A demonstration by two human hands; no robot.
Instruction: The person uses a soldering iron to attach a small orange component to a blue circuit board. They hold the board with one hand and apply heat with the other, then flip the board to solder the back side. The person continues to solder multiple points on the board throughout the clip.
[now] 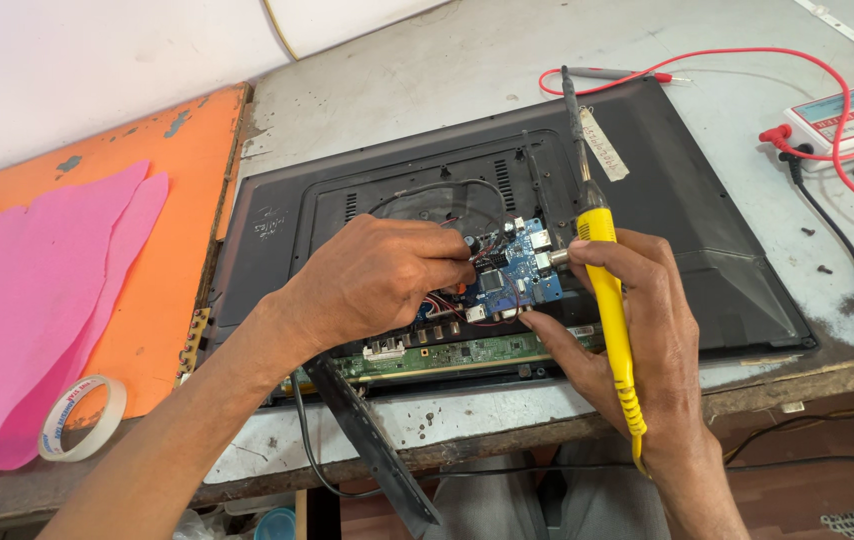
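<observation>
A worn grey bench point(467, 420) fills most of the view, its front edge chipped and stained below the hands. To the left of the left hand lies an orange board point(162, 270), its paint flaking, with pink sheets point(37, 300) on it. A white wall point(97, 60) runs behind, up and left of the hands. Below the right hand, past the bench edge, a reddish-brown floor point(807, 490) shows. The light is even and bright, with soft shadows.

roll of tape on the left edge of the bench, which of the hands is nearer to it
Left. The left hand works at the blue circuit board, on the roll of tape's side; the right hand, holding the yellow soldering iron, is farther right.
</observation>
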